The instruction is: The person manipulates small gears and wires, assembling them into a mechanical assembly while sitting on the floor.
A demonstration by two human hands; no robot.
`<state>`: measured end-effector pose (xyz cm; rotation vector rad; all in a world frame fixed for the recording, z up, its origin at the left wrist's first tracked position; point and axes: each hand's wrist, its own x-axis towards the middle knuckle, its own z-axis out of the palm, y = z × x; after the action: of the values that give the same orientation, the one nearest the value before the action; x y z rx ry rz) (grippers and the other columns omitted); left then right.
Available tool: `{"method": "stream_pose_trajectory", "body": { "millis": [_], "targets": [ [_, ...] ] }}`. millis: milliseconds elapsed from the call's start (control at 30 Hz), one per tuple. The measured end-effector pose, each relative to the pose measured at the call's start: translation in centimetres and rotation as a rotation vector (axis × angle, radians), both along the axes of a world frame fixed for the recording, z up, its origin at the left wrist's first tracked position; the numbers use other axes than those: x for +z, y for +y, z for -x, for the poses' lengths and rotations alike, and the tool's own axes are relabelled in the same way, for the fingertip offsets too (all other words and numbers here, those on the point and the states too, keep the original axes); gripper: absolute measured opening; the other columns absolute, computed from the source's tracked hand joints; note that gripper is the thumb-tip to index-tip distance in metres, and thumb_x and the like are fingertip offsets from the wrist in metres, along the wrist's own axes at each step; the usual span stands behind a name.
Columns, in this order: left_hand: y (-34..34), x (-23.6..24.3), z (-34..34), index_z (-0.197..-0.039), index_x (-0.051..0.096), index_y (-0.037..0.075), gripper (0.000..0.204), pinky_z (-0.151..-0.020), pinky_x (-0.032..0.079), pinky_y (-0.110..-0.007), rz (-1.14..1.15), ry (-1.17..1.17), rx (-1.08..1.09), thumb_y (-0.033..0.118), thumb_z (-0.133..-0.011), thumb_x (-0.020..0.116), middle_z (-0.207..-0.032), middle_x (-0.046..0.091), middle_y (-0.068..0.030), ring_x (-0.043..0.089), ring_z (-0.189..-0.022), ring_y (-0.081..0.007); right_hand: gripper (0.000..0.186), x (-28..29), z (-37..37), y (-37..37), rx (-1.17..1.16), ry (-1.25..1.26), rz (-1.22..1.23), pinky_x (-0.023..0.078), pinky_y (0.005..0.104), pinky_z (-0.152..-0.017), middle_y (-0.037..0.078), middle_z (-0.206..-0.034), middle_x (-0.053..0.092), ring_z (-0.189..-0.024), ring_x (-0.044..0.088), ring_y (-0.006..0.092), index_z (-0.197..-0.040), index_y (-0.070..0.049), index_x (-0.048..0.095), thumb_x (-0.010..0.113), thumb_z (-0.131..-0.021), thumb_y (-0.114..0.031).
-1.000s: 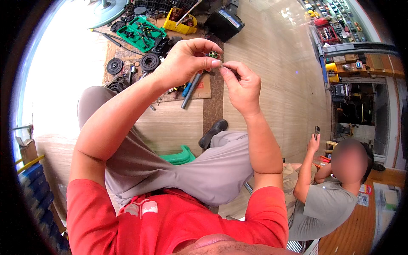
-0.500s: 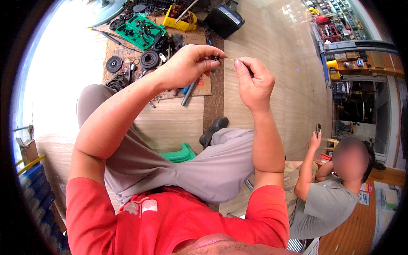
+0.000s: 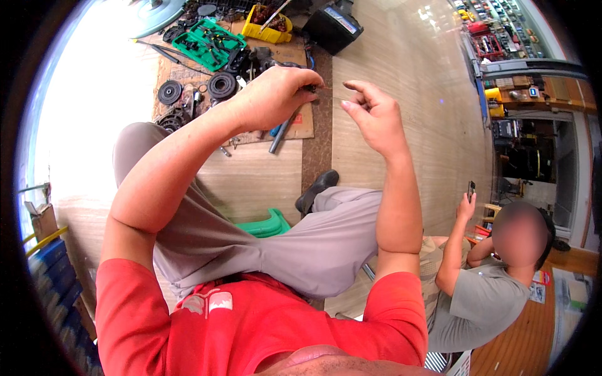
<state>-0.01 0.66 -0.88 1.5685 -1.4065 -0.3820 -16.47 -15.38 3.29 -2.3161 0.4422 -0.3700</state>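
Observation:
My left hand [image 3: 282, 94] is raised over the floor, its fingers pinched on a small dark part [image 3: 311, 89]. A thin copper-coloured wire sticks out of that part toward my right hand; most of the part is hidden by my fingers. Across a short gap, my right hand [image 3: 378, 119] hovers with thumb and fingertips apart, and nothing shows between them. Below my left hand lies a cardboard sheet [image 3: 254, 139] with loose mechanical parts, among them a round black pulley-like wheel [image 3: 221, 86] and a grey bar [image 3: 284, 134].
Beyond the cardboard are a green tool case [image 3: 209, 44], a yellow bin [image 3: 268, 25] and a black battery [image 3: 331, 30]. A green stool [image 3: 264, 224] shows between my legs. To the right sits another person [image 3: 480, 301] holding a phone [image 3: 471, 190].
My right thumb and forefinger have let go of the wire's end and spread. That hand has shifted slightly right, while my left hand keeps the part and stays nearly in place.

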Motion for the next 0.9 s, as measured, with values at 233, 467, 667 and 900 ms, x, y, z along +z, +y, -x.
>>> {"method": "stream_pose_trajectory", "body": {
  "millis": [233,467,667,900],
  "targets": [
    [0.2,0.4,0.9,-0.103,0.06,0.0,0.021,-0.074,0.052,-0.041,-0.078,0.058,0.012,0.01,-0.085,0.065,-0.088,0.066,-0.0193,0.066,-0.085,-0.0351,0.03,-1.1,-0.6,1.4,0.05,0.052,-0.11,0.047,0.0259,-0.058,0.005,-0.075,0.064,-0.063,0.056,0.008,-0.112,0.0,0.063,0.069,-0.084,-0.007],
    [0.3,0.8,1.1,-0.101,0.062,0.002,0.02,-0.074,0.051,-0.042,-0.053,-0.019,-0.031,0.011,-0.084,0.066,-0.088,0.066,-0.0186,0.064,-0.085,-0.0366,0.013,-1.8,-0.9,1.8,0.105,-0.015,0.065,0.049,0.0234,-0.068,0.002,-0.082,0.066,-0.075,0.058,0.0062,-0.101,0.001,0.066,0.065,-0.089,-0.004],
    [0.3,0.1,0.9,-0.098,0.063,0.003,0.018,-0.075,0.05,-0.044,0.014,-0.1,-0.031,0.013,-0.083,0.067,-0.085,0.065,-0.0172,0.063,-0.086,-0.0361,0.015,-1.3,-0.9,2.3,0.035,-0.009,-0.11,0.052,0.032,-0.07,0.016,-0.087,0.068,-0.077,0.067,0.0221,-0.099,0.0,0.067,0.066,-0.086,-0.008],
    [0.5,0.0,0.0,-0.1,0.061,0.002,0.023,-0.071,0.052,-0.041,0.085,-0.227,-0.035,0.009,-0.08,0.069,-0.09,0.065,-0.018,0.064,-0.084,-0.0366,0.011,-0.7,-1.1,2.2,0.111,-0.065,0.208,0.052,0.0365,-0.068,0.017,-0.086,0.067,-0.076,0.066,0.0312,-0.092,-0.001,0.067,0.065,-0.086,-0.011]
  ]
}}
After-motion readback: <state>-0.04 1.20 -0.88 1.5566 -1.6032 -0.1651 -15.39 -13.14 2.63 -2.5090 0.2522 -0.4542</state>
